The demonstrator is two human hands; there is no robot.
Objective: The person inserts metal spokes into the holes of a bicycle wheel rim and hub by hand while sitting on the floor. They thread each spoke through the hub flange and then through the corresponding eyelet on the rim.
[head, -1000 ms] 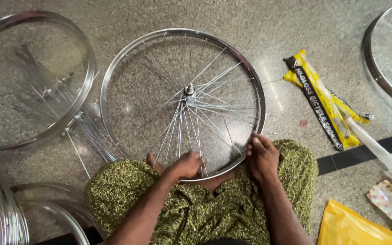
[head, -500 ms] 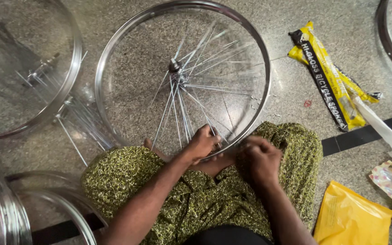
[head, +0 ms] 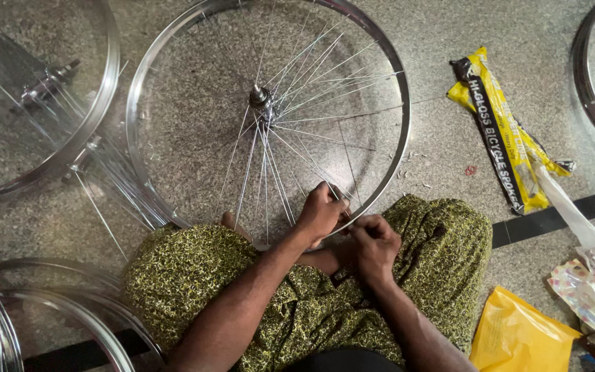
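Bicycle wheel rim point(head: 401, 110), shiny and silver, lies flat on the speckled stone floor point(head: 449, 27) in front of a seated person, its near edge resting against the lap covered in green patterned cloth point(head: 187, 275). Thin steel spokes point(head: 311, 76) fan out from the hub point(head: 259, 96) at the middle, mostly toward the right and near side of the rim. The left hand point(head: 321, 210) sits just inside the near edge, fingers curled together and pinched on the end of a spoke where it meets the rim. The right hand point(head: 374, 244) is just beside it, touching the rim's near edge, fingers bent in and closed; what they grip is hidden.

To the far left lies a second wheel point(head: 36, 89) with its own hub, overlapping the first rim's left side. More bare rims point(head: 8, 310) are stacked at the near left, and another rim point(head: 590, 83) shows at the far right. Right of the wheel lies a yellow and black spoke packet point(head: 500, 131); a yellow plastic bag point(head: 518, 337) sits near right.
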